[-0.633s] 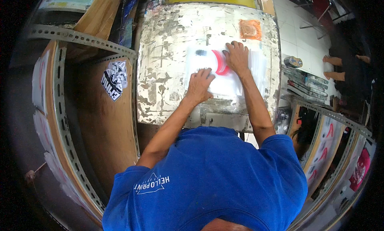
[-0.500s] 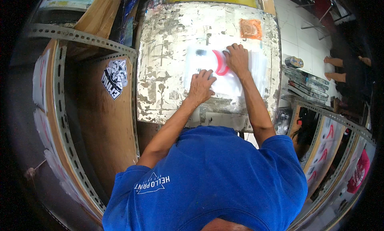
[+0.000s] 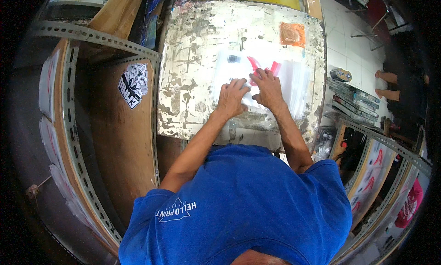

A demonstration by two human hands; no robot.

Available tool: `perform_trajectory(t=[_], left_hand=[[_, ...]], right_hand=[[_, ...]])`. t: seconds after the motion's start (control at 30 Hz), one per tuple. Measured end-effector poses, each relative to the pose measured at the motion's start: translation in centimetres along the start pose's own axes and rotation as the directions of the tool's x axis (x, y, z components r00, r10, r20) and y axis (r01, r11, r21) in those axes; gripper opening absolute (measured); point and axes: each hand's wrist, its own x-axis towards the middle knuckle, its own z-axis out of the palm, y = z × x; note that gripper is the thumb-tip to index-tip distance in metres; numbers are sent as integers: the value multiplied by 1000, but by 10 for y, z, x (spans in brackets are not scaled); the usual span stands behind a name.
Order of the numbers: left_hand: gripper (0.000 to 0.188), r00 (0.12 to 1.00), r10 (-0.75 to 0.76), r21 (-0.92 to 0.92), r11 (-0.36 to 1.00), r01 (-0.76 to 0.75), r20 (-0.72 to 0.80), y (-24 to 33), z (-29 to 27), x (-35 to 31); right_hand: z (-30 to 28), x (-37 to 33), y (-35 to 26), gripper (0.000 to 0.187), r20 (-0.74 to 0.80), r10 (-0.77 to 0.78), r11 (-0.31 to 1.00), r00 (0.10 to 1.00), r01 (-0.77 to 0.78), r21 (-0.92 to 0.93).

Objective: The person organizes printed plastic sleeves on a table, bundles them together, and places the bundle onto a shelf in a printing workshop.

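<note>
Overlapping clear plastic sheets or bags [image 3: 295, 93] lie on the worn white table [image 3: 193, 67]. Pink-red print [image 3: 276, 67] shows on them near their middle, split into separate patches, partly under my fingers. My left hand [image 3: 233, 99] rests on the lower left part of the sheets, its fingers bent and apart. To its right, my right hand [image 3: 268, 89] presses on the sheets beside the print, with fingers spread and the thumb away from them. Whether either hand pinches a sheet edge is too fine to make out; both look open. A small dark printed block [image 3: 233, 59] lies above my left hand.
An orange packet [image 3: 292, 34] lies at the table's far right. Perforated metal racks with wooden panels [image 3: 121, 141] stand left; another rack [image 3: 367, 127] is lower right. Stacked dark frames [image 3: 351, 102] and a tin [image 3: 341, 74] are right. Another person's feet [image 3: 388, 86] show beyond.
My right hand has come down toward me and slightly left, closer to my left hand. The single pink curve now appears as separate patches. My left hand has stayed nearly in place.
</note>
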Motion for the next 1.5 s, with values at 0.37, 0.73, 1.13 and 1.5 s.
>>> perform_trajectory(t=[0.37, 0.73, 1.13, 1.5], left_hand=[[49, 983, -173, -9, 985, 173, -57, -29, -11, 0], [46, 986, -36, 25, 999, 40, -160, -17, -12, -12], [41, 821, -1, -110, 991, -75, -570, 2, -89, -163], [28, 133, 230, 264, 889, 375, -964, 99, -254, -448]], right_hand=[[3, -3, 1, 77, 11, 41, 999, 999, -41, 18], [-2, 0, 1, 72, 34, 24, 999, 999, -24, -22], [-15, 14, -18, 55, -89, -67, 994, 994, 74, 78], [-159, -15, -325, 43, -449, -687, 504, 571, 820, 270]])
